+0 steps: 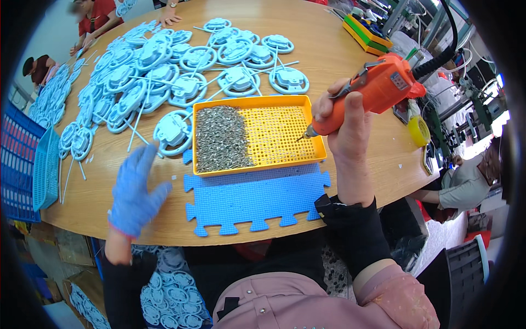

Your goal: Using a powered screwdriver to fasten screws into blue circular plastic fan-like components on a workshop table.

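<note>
My right hand is wrapped round an orange electric screwdriver. Its bit points down and left, over the right part of a yellow tray with a perforated bottom. Small metal screws fill the tray's left side. My left hand, in a blue glove, is over the table left of the tray with fingers apart and nothing in it. Just beyond its fingertips lies a light blue round plastic part with a ring-shaped rim. A blue foam mat lies under the tray's near side.
A large heap of light blue ring-shaped parts with thin stalks covers the table's far left. Blue crates stand at the left edge. Yellow tape is at the right. Other people work at the far left; another person sits at the right.
</note>
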{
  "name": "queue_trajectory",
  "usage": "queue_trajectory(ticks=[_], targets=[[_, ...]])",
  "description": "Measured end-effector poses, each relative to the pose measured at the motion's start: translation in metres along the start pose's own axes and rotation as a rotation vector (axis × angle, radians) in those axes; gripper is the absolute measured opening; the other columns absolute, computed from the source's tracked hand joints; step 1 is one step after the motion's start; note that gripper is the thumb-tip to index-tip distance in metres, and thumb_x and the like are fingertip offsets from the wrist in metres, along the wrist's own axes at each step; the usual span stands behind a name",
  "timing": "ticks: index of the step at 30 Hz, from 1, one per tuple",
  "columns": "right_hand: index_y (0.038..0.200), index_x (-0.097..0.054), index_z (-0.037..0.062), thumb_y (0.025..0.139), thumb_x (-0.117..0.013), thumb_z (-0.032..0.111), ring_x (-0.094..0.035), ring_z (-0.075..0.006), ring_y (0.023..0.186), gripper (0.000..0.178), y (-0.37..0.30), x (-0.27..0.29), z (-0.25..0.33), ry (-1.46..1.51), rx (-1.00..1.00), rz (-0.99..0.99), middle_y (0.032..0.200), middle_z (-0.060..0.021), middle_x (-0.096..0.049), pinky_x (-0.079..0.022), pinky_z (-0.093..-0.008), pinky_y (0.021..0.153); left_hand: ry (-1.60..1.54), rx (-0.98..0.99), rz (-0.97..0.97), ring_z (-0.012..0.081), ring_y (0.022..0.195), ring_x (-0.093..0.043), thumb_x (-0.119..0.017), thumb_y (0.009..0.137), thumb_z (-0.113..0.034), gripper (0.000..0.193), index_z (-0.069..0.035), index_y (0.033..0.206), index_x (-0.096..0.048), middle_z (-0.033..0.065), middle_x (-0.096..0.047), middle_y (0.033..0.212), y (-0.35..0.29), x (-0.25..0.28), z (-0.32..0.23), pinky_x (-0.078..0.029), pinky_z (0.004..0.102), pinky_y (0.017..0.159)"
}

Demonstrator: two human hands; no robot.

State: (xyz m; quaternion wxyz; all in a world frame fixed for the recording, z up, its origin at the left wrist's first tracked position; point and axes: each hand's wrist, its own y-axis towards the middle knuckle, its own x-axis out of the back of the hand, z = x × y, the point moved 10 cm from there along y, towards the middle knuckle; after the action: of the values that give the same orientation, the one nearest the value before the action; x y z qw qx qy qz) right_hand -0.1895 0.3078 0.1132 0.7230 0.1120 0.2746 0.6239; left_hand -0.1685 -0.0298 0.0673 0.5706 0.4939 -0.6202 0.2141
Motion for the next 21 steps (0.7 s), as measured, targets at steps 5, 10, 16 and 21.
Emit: queue_trajectory(ticks=[5, 10, 16, 21], targets=[[0.098, -0.049, 0.0032, 0.086, -0.068, 0.028, -0.055, -0.0138, 0.058, 0.034, 0.008, -0.007, -0.009, 0.227, 0.046, -0.002, 0.066, -0.0048, -0.053, -0.045, -0.0249, 0.053, -0.024, 0.078, 0.019, 0.0355, 0.117, -0.048, -0.072, 0.073, -0.014, 0.072, -0.005, 0.137, -0.04, 0.0221, -0.047, 0.129, 0.072, -0.035, 0.044, -0.04, 0.0396, 0.099], [0.097, -0.047, 0.0041, 0.086, -0.068, 0.028, -0.054, -0.0117, 0.058, 0.034, 0.02, -0.004, -0.02, 0.185, 0.092, -0.041, 0.067, -0.0039, -0.053, -0.045, -0.0241, 0.053, -0.094, 0.191, 0.186, 0.0275, 0.118, -0.049, -0.072, 0.073, -0.01, 0.078, -0.004, 0.141, -0.035, 0.0185, -0.05, 0.125, 0.076, -0.051, 0.055, -0.038, 0.0329, 0.102], [0.094, -0.05, 0.006, 0.083, -0.066, 0.049, -0.053, -0.0167, 0.061, 0.047, 0.024, 0.009, -0.03, 0.029, 0.054, -0.076, 0.067, -0.0055, -0.055, -0.044, -0.0301, 0.059, -0.356, 0.462, 0.142, 0.0213, 0.096, -0.052, -0.069, 0.072, -0.008, 0.082, -0.002, 0.143, -0.029, 0.0114, -0.05, 0.11, 0.019, -0.029, 0.068, -0.044, 0.0328, 0.088], [0.092, -0.05, 0.0071, 0.082, -0.067, 0.049, -0.053, -0.0166, 0.061, 0.047, 0.029, 0.001, -0.036, 0.05, 0.026, -0.074, 0.067, -0.0052, -0.055, -0.044, -0.0305, 0.059, -0.441, 0.377, -0.074, 0.0183, 0.092, -0.049, -0.071, 0.069, -0.007, 0.086, 0.001, 0.143, -0.028, 0.0084, -0.05, 0.104, -0.047, 0.017, 0.045, -0.043, 0.033, 0.086]])
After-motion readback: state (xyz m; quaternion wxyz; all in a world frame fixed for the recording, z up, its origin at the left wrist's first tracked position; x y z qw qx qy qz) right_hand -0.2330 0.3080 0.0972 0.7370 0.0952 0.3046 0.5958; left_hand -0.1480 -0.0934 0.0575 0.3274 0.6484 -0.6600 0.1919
